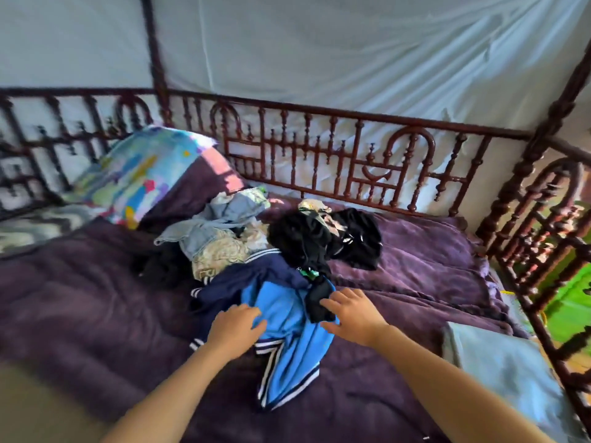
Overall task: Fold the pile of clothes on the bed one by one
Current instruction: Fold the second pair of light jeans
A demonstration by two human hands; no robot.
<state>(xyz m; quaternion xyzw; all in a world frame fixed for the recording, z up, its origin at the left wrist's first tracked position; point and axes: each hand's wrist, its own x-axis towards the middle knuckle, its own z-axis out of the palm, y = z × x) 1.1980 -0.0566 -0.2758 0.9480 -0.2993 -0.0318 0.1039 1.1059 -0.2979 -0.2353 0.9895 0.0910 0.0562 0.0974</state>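
Observation:
A jumbled pile of clothes lies mid-bed on the purple blanket (80, 308). Nearest me is a bright blue and navy garment (287, 340) with white striped trim. Behind it sit black clothes (307, 238), a pale denim piece (211, 228) and a cream patterned cloth (220, 254). My left hand (236, 327) reaches over the blue garment's left edge with fingers spread, thumb touching the fabric. My right hand (351, 311) hovers at its right side beside a black piece, fingers spread and loosely bent. Neither hand holds anything.
A dark red carved wooden railing (351, 155) runs along the bed's far side and right end. A colourful pillow (140, 177) lies at the far left. A folded light blue cloth (508, 372) sits at the near right corner. White netting hangs behind the railing.

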